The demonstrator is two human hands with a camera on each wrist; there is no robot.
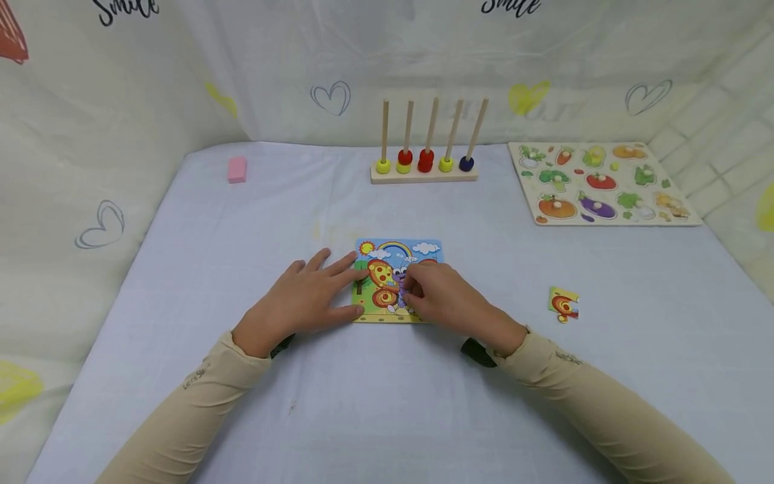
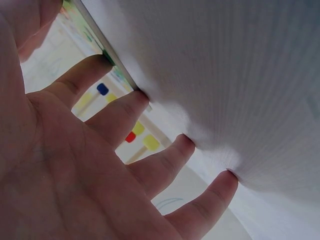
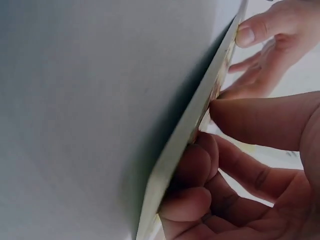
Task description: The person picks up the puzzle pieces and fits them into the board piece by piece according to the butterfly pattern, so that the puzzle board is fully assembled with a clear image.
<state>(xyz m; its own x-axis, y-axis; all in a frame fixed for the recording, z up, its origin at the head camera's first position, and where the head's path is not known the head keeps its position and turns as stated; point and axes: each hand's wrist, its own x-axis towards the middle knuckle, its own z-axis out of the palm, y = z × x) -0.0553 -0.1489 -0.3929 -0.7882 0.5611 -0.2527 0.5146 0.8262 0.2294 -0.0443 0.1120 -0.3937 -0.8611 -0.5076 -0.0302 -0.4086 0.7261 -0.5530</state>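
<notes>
A butterfly jigsaw puzzle (image 1: pixel 381 275) with a sun, rainbow and clouds lies flat in front of me. My left hand (image 1: pixel 308 296) is spread at its left side, thumb and fingertips touching that edge. In the left wrist view, the other fingertips (image 2: pixel 227 182) rest on the white cloth. Over the puzzle's right half, my right hand (image 1: pixel 447 296) has its thumb and fingers curled together, pinching a puzzle piece mostly hidden by them. The right wrist view shows these fingertips (image 3: pixel 192 165) down at the board's surface. A loose butterfly-wing piece (image 1: pixel 564 306) lies farther right.
Behind the puzzle stands a wooden peg stand (image 1: pixel 423 176) with red, yellow and dark blue beads. A vegetable puzzle board (image 1: pixel 580 181) lies at the back right. At the back left sits a pink block (image 1: pixel 237 169). White cloth (image 1: pixel 363 403) covers the table.
</notes>
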